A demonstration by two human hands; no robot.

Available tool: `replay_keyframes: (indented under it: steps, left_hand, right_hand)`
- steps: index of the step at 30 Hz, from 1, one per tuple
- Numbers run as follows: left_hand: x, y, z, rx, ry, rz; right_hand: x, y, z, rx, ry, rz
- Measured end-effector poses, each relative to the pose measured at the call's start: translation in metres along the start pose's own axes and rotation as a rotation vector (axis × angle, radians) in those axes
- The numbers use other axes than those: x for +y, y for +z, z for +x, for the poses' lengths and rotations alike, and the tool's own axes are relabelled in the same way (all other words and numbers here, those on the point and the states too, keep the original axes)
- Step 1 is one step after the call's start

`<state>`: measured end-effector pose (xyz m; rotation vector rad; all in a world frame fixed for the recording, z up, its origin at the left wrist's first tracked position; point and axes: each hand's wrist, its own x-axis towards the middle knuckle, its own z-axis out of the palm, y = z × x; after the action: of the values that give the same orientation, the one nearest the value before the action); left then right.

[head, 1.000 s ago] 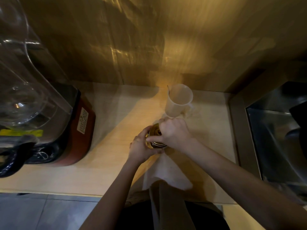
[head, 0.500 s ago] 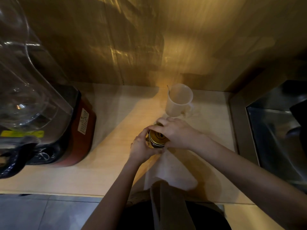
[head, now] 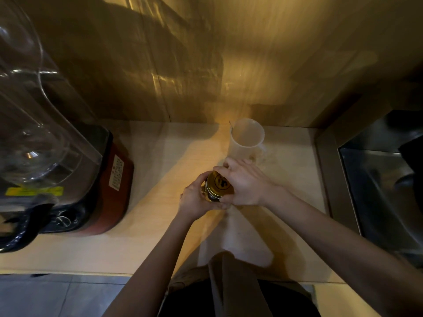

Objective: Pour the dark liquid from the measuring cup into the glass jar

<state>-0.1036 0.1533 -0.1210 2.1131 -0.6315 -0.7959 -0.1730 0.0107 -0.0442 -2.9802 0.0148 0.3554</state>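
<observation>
A glass jar with a gold lid (head: 218, 184) stands on the wooden counter (head: 146, 225), held between both hands. My left hand (head: 194, 200) wraps the jar's left side. My right hand (head: 246, 181) grips the lid's rim from the right, fingers curled over its far edge. The jar's body is mostly hidden by my hands. A translucent white measuring cup (head: 246, 139) stands upright just behind the jar, close to the wall; no dark liquid shows in it.
A blender with a red base (head: 107, 186) and clear jug (head: 34, 124) fills the left of the counter. A white cloth (head: 240, 239) lies under and in front of the jar. A steel sink (head: 384, 184) is at the right.
My right hand has turned on the lid, shifting from covering it to gripping its right rim, so the gold top now shows. The jar and my left hand stay in place.
</observation>
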Motion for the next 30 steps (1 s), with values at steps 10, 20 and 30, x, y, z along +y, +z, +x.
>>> replay_keyframes:
  steps: [10, 20, 30]
  left_hand:
    - [0.008, -0.005, 0.026, -0.03, 0.053, -0.019]
    - [0.01, -0.011, 0.042, -0.13, 0.042, 0.032]
    - [0.127, -0.113, 0.045, -0.276, 0.128, -0.014]
  right_hand:
    - [0.01, 0.004, 0.009, 0.046, 0.113, 0.128]
    - [0.019, 0.004, 0.017, 0.025, 0.174, 0.224]
    - [0.012, -0.164, -0.045, 0.635, -0.122, 1.146]
